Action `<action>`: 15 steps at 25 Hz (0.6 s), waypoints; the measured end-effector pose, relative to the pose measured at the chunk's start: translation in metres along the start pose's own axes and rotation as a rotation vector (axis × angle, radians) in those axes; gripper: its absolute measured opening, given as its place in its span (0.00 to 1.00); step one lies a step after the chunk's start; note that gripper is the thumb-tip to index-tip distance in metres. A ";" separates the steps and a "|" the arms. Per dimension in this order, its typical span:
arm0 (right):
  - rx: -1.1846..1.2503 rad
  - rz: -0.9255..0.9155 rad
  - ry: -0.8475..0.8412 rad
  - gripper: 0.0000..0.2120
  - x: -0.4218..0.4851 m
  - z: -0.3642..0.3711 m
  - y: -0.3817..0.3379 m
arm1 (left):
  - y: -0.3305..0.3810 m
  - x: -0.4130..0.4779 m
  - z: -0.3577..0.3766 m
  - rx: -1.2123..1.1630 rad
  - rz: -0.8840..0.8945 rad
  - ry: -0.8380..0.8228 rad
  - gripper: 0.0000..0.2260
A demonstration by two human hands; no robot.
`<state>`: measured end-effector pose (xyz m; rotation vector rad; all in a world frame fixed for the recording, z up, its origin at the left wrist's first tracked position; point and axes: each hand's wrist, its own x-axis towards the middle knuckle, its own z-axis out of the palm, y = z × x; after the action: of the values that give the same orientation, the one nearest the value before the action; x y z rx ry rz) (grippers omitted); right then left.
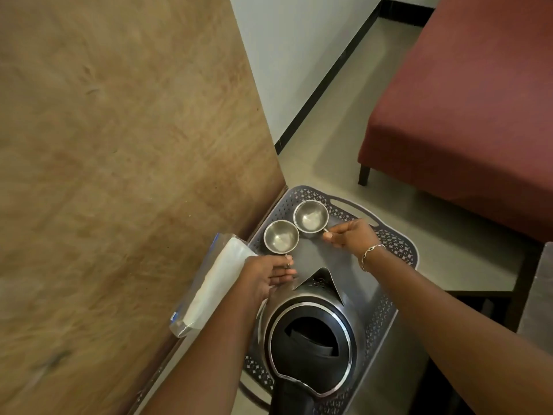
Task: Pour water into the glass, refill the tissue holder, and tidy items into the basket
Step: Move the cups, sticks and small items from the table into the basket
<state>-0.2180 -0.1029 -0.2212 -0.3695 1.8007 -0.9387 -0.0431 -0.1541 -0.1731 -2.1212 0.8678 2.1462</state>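
Tidying under way: in the grey basket [395,244], beyond the electric kettle [311,339], the left hand [269,277] pinches the near steel cup [281,236] by its handle and the right hand [350,235] pinches the far steel cup [311,217], the 2 cups touching. The next move probably means letting both go, then taking the tissue pack [215,283] from the wooden table [119,145].

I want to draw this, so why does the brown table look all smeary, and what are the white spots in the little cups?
Head view: the table is blurred, probably from the camera moving; the near cup and the far cup show soft glare where light bounces off shiny metal; the kettle looks sharper.
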 end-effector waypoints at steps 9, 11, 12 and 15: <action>-0.170 -0.145 0.086 0.08 0.008 0.005 -0.009 | 0.007 -0.006 -0.001 0.376 0.172 0.162 0.23; -0.272 -0.200 0.104 0.08 0.007 0.005 -0.011 | 0.010 -0.009 0.000 0.830 0.481 0.491 0.18; -0.321 -0.229 0.111 0.08 0.006 0.005 -0.011 | 0.013 -0.010 0.000 1.098 0.675 0.577 0.11; -0.446 -0.294 0.132 0.07 0.004 0.005 -0.010 | 0.019 -0.006 -0.002 1.567 0.996 0.413 0.12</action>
<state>-0.2169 -0.1142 -0.2171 -0.8901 2.1132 -0.7631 -0.0480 -0.1685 -0.1600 -1.1582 2.6603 0.2726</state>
